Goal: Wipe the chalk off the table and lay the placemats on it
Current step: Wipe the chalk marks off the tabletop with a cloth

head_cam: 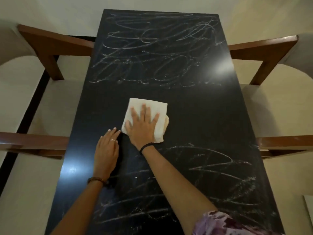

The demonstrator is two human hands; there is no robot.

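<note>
Head view: my right hand (144, 126) lies flat, fingers spread and straight, pressing one folded white cloth (149, 107) onto the middle of the black table (194, 116). My left hand (106, 150) rests flat on the tabletop just left of the cloth, fingers straight, holding nothing. The table is long, glossy, straight-edged. A clean dark band runs across the middle around the cloth; chalk scribbles (152, 48) cover the far half, more chalk (211, 167) covers the near half. Two cream chairs with brown wooden arms, left (50, 46) and right (264, 46), sit tight against the long edges.
</note>
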